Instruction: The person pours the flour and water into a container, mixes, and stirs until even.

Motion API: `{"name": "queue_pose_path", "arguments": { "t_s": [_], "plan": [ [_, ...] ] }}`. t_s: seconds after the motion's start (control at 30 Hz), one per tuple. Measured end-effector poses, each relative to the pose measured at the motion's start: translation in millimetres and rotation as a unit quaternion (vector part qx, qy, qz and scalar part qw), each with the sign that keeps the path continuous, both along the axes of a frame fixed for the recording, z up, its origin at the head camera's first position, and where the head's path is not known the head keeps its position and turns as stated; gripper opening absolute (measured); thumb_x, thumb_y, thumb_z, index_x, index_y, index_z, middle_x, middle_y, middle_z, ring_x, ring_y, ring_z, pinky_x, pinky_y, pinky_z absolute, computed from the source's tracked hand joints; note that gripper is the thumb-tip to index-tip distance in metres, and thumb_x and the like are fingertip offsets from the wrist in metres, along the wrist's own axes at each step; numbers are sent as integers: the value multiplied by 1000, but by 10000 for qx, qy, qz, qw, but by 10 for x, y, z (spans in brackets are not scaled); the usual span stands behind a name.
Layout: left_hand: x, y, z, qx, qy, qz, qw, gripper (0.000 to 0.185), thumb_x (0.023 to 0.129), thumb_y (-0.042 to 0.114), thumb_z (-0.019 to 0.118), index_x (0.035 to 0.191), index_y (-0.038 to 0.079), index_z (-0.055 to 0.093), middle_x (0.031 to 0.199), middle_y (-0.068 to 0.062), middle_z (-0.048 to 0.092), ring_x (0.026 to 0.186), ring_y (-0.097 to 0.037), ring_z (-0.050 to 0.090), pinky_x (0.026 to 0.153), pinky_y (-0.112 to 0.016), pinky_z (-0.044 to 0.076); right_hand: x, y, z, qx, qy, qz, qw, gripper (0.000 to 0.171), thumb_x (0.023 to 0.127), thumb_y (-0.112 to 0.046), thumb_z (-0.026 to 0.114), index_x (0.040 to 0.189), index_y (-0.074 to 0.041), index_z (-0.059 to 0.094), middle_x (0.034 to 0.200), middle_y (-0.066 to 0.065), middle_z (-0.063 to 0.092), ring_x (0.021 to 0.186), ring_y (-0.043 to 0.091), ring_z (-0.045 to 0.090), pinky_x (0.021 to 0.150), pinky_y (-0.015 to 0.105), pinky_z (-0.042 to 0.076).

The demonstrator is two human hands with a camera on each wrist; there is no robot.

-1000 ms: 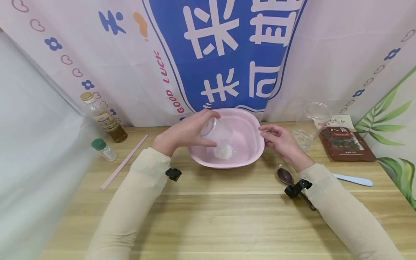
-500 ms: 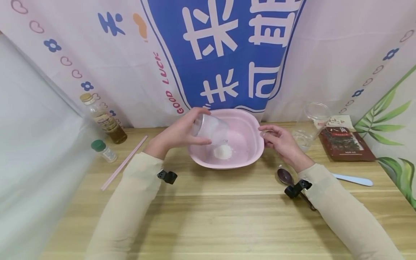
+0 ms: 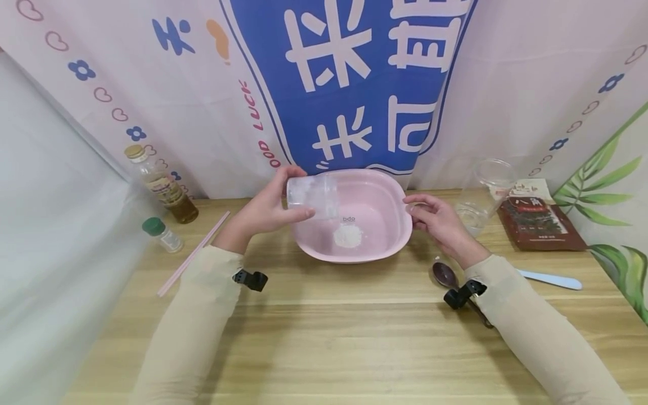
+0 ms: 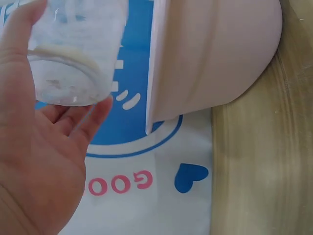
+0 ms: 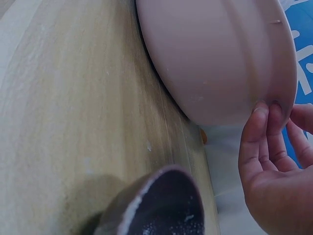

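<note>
left hand (image 3: 263, 212) holding a clear cup (image 3: 312, 196) over the pink basin (image 3: 390, 236), right hand (image 3: 436, 220) on its rim.

i see the cup gripped on its side above the basin's left edge, white residue clinging inside, fingers curled round it. my right fingertips (image 5: 261, 122) touch the basin's outer wall, fingers bent against the rim. a small mound of white powder (image 3: 347, 235) lies on the basin floor. a dark spoon (image 3: 444, 275) rests by my right wrist.

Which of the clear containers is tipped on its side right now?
The jar in the left hand, held sideways over the pink basin. The clear cup at right stands on the table.
</note>
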State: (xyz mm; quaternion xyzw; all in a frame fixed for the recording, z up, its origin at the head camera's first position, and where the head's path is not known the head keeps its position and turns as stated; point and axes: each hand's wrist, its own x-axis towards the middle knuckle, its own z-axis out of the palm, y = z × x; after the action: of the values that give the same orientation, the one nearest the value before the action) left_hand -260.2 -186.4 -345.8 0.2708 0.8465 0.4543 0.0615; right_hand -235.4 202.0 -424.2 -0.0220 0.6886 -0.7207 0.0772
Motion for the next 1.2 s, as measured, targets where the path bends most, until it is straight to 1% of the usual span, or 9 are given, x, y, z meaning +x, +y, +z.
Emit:
{"name": "queue_pose_path", "arguments": {
  "t_s": [0.13, 0.33, 0.5, 0.67, 0.77, 0.9, 1.0, 1.1, 1.2],
  "plan": [
    [9, -86, -65, 305, 6, 48, 9995, 84, 88, 13, 87, 158, 9, 40, 147, -17, 55, 121, -33, 63, 100, -42, 59, 3, 12, 1, -30, -29, 15, 10000, 28, 108, -4, 60, 134, 5, 60, 101, -8, 76, 90, 5, 73, 82, 20, 62],
    [43, -239, -179, 987, -56, 147, 9950, 90, 77, -4, 89, 155, 0, 45, 147, -18, 56, 120, -28, 64, 99, -27, 58, 2, 12, 0, 26, -7, 72, 10000, 30, 108, -3, 58, 136, 8, 57, 99, -8, 76, 89, 5, 73, 82, 21, 63],
    [113, -324, -263, 1625, -328, 448, 9851, 85, 78, -12, 82, 152, -2, 41, 142, -10, 53, 113, -19, 64, 89, -25, 63, 1, 14, -12, 27, 2, 57, 10000, 30, 108, -2, 57, 136, 8, 57, 98, -8, 76, 89, 4, 73, 82, 21, 63],
    [172, -432, -342, 2143, -395, 920, 9716, 69, 83, -13, 75, 143, 9, 46, 133, -3, 56, 110, -16, 63, 84, -26, 64, 2, 17, -20, 21, 27, 64, 10000, 30, 108, -3, 57, 137, 8, 57, 98, -8, 76, 89, 4, 73, 82, 21, 63],
    [177, -519, -400, 2178, -246, 1259, 9675, 62, 86, -10, 71, 140, 10, 48, 127, 1, 57, 108, -14, 61, 85, -23, 61, 3, 18, -20, 27, 33, 62, 10000, 30, 108, -3, 57, 137, 8, 57, 98, -8, 76, 89, 4, 73, 82, 21, 63],
    [210, -628, -477, 2138, -55, 1686, 9622, 62, 88, -3, 65, 148, -3, 47, 118, 5, 59, 103, -10, 59, 86, -19, 57, -2, 19, -21, 20, 38, 49, 10000, 31, 108, -2, 57, 137, 8, 56, 98, -9, 76, 89, 4, 73, 82, 21, 63],
    [256, -718, -535, 2076, -85, 1870, 9601, 64, 91, 2, 62, 152, -11, 46, 111, 11, 62, 100, -6, 61, 87, -17, 55, -7, 19, -21, 15, 33, 39, 10000, 31, 108, -2, 57, 137, 9, 56, 99, -8, 76, 89, 4, 73, 81, 21, 63],
    [313, -824, -575, 1841, -220, 1970, 9627, 65, 93, 5, 62, 154, -12, 46, 110, 14, 65, 100, -1, 64, 89, -14, 55, -8, 18, -17, 22, 20, 37, 10000, 32, 108, -2, 57, 138, 9, 56, 98, -8, 76, 89, 4, 73, 81, 21, 63],
    [366, -934, -598, 1468, -389, 1958, 9688, 68, 95, 6, 66, 158, -9, 44, 123, -1, 67, 104, 1, 64, 91, -12, 54, -8, 18, -13, 50, 20, 45, 10000, 33, 108, -2, 57, 139, 10, 55, 98, -8, 76, 88, 5, 73, 81, 22, 63]
  ]
}}
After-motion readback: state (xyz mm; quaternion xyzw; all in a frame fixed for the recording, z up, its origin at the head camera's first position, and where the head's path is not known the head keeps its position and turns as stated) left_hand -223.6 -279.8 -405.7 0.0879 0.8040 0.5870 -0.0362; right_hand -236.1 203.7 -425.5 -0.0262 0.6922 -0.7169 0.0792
